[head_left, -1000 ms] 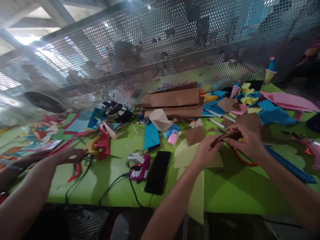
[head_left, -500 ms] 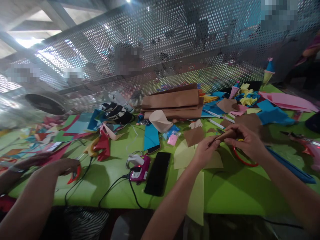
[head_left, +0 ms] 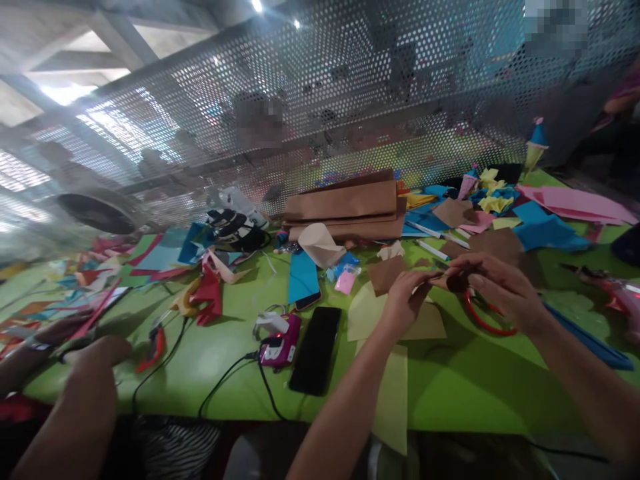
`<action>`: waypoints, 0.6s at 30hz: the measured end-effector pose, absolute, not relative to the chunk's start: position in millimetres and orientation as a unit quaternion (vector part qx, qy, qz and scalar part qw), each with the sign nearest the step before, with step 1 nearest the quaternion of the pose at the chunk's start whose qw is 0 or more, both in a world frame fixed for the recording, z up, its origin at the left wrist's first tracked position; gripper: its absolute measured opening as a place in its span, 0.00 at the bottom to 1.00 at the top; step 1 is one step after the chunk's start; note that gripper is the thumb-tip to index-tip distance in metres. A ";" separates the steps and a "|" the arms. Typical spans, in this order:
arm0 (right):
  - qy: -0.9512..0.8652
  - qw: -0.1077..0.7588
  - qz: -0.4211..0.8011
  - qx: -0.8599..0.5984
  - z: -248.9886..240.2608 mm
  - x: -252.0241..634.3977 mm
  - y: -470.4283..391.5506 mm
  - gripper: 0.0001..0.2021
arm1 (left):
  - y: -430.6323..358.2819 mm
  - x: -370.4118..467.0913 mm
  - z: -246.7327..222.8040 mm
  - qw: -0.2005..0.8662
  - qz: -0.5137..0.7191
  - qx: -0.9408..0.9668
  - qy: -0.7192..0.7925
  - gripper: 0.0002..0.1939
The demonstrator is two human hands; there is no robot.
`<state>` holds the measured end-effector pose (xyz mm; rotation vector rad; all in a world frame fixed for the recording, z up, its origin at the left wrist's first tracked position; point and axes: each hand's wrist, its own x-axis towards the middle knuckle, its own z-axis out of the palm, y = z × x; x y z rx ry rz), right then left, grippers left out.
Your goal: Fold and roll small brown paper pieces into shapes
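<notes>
A small rolled piece of brown paper [head_left: 456, 283] is held between my two hands over the right half of the green table. My left hand [head_left: 407, 293] pinches its near left end with thumb and fingers. Around its right end curl the fingers of my right hand [head_left: 493, 283], which partly hide it. Under my right hand lie red-handled scissors [head_left: 483, 319], their blades mostly covered. Pale yellow paper pieces [head_left: 367, 317] rest below my left hand, and a brown paper square [head_left: 386, 273] lies just beyond it.
A black phone [head_left: 316, 350] and a magenta power adapter [head_left: 281, 341] with cables lie left of my forearm. Folded brown paper [head_left: 345, 200] stands at the back. Left, a co-worker's hands [head_left: 95, 350] are near an orange-handled tool [head_left: 153, 350] and a yellow glue gun [head_left: 186, 299].
The brown roll has turned in my hands, its end now facing more toward me, and my right fingers have shifted over it. The co-worker's hand has moved left, off the orange-handled tool.
</notes>
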<state>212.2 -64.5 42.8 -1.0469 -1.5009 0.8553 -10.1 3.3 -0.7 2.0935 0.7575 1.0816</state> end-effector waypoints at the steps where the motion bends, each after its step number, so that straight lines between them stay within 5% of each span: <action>1: -0.625 0.533 0.357 -0.445 43.4 212.7 -64.7 0.13 | 3.6 -10.6 -1.0 0.332 0.422 0.797 0.277 0.14; 9: -0.714 0.474 0.223 -0.465 41.7 213.1 -56.9 0.09 | 1.1 -12.0 4.9 0.303 0.395 0.826 0.264 0.14; 18: -0.580 0.507 0.279 -0.573 42.6 212.1 -54.2 0.10 | 1.5 -10.6 7.0 0.383 0.392 0.771 0.326 0.14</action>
